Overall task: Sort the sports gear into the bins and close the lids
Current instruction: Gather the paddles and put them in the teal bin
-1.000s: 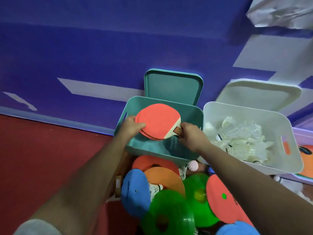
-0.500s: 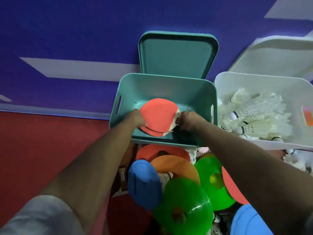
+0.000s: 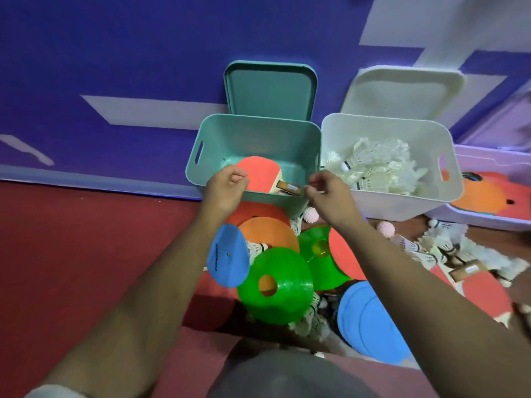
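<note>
1. Paddles (image 3: 260, 175) now lie flat on the bottom of the teal bin (image 3: 258, 133), red faces up, handles toward its right near corner. Half a second ago both hands were holding the stack inside the bin.
2. Left hand (image 3: 227, 185) has let go and is back at the near rim, fingers loosely curled and holding nothing.
3. Right hand (image 3: 327, 193), which had the handles, has also let go. It hovers just beside the near right corner, fingers likewise loosely curled and empty.
4. Teal lid (image 3: 270, 90) stands open against the wall behind its bin. The white lid (image 3: 402, 90) is up too, over the white bin (image 3: 385, 127) of shuttlecocks (image 3: 373, 165).
5. Lilac bin (image 3: 488, 156), at far right, holds orange cones.
6. Floor (image 3: 86, 254) in front of the bins carries the unsorted pile: a green cone (image 3: 275, 288), a blue cone (image 3: 228, 259), pink spiky balls (image 3: 311, 215), loose shuttlecocks and another paddle (image 3: 471, 291).
7. Judgement: this drop is finished and both hands are free for the next pick. Much gear is left to sort, so lid closing looks some way off.
</note>
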### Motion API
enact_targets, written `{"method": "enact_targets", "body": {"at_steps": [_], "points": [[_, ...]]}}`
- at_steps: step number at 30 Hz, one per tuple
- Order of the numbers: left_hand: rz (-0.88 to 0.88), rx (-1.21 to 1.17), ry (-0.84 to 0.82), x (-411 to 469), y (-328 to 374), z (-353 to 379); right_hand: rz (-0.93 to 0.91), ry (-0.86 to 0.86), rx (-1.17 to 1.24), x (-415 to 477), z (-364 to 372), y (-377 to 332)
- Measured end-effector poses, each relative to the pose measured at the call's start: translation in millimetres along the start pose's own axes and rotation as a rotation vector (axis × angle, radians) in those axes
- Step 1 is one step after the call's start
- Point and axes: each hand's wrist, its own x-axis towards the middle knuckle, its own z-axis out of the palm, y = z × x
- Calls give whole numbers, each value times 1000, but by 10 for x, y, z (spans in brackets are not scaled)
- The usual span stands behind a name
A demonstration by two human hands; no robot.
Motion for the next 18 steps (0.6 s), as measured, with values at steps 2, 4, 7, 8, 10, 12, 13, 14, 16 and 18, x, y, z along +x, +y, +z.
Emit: {"method": "enact_targets", "body": {"at_steps": [2,4,7,8,10,12,13,14,16,18], "points": [[-13,-86,22,-468,-56,117,19,14,37,-392,-103,123],[-39,-117,26,-905,-193,271,32,-12,41,-733,-112,320],[-117,-16,10,-1475,-481,508,29,-81,-47,-1168,-22,649],[-118,52,-6,-1617,-590,583,57,-112,-52,-1272,36,754],[-114,176,-47,-1891,-725,735,142,-191,-43,-1478,134,915],[-98,275,-81,-2045,-813,850,245,-264,-16,-1620,245,1035],[-89,324,-113,-2083,-842,893,291,-294,5,-1664,284,1062],[-95,365,-149,-2112,-850,925,338,-316,34,-1695,324,1094],[-107,435,-205,-2139,-842,958,416,-335,129,-1727,371,1117],[-114,472,-236,-2155,-823,975,479,-324,257,-1723,417,1152]]}}
